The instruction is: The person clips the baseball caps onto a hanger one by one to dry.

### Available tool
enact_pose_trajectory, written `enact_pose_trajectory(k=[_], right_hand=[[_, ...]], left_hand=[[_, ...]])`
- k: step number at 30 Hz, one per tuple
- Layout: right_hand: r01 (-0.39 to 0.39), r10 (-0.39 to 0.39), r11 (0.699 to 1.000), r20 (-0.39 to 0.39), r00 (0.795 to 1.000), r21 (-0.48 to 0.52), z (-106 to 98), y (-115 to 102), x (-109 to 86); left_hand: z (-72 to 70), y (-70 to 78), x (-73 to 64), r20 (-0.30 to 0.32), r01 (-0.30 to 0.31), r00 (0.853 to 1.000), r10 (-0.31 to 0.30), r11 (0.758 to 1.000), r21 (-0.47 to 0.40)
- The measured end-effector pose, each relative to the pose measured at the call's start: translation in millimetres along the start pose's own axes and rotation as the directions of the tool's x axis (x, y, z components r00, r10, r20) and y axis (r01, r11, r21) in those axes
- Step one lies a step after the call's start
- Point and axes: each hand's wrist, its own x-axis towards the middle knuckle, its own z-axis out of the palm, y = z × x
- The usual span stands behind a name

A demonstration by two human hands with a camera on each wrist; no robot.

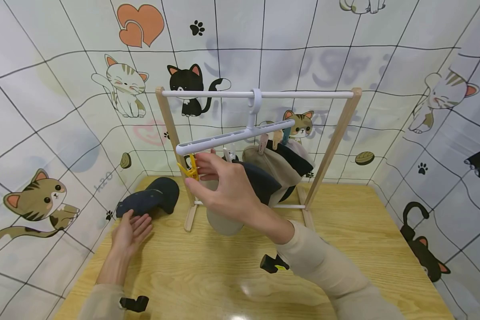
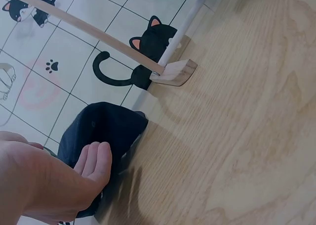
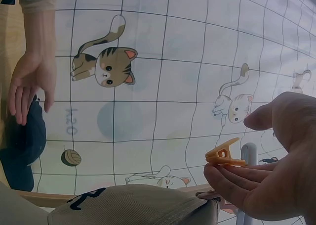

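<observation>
My right hand point(image 1: 234, 189) is raised at the left end of a white hanger point(image 1: 216, 141). A yellow clip point(image 1: 192, 169) is at that end, beside the fingertips. In the right wrist view the thumb stands apart from the clip point(image 3: 226, 155), which lies against the fingertips of the relaxed hand. Lower left, my left hand point(image 1: 129, 233) is palm up, its fingers at the brim of a navy cap point(image 1: 160, 195) on the table. The left wrist view has those fingers overlapping the dark cap point(image 2: 103, 123).
The hanger hooks over the white bar point(image 1: 304, 94) of a wooden-legged rack point(image 1: 334, 142). Several caps, among them a beige one point(image 1: 260, 162), hang from it by clips, including a pink clip point(image 1: 263, 143) and a teal clip point(image 1: 286, 134). A cat-patterned cloth point(image 1: 240, 26) surrounds the wooden table point(image 1: 208, 275).
</observation>
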Motion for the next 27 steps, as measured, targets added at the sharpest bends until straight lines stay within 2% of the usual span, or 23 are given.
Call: enact_pose_trajectory(k=[3, 8, 13, 21, 24, 27], right_hand=[[-0.011, 0.011, 1.0, 0.0, 1.0, 0.019, 0, 0, 2.1], [-0.034, 0.034, 0.999, -0.008, 0.999, 0.037, 2, 2, 5.3], [-0.074, 0.076, 0.995, -0.028, 0.997, 0.062, 4, 4, 9.2], [-0.088, 0.095, 0.993, -0.096, 0.991, 0.076, 7, 4, 16.9], [-0.08, 0.085, 0.996, -0.119, 0.989, 0.049, 8, 3, 19.0], [-0.088, 0.091, 0.996, -0.139, 0.986, 0.023, 8, 1, 21.0]], left_hand=[[1.9, 0.5, 6.7, 0.016, 0.026, 1.0, -0.026, 1.0, -0.011], [4.9, 1.9, 20.9, 0.046, 0.06, 0.997, -0.056, 0.995, -0.081], [9.5, 5.0, 30.1, -0.005, 0.032, 0.999, -0.033, 0.986, -0.162], [17.7, 15.0, 30.2, -0.12, -0.067, 0.992, 0.04, 0.972, -0.227], [22.2, 15.5, 28.6, -0.198, -0.141, 0.976, 0.096, 0.963, -0.228], [26.6, 13.0, 26.2, -0.234, -0.234, 0.953, 0.193, 0.959, -0.16]])
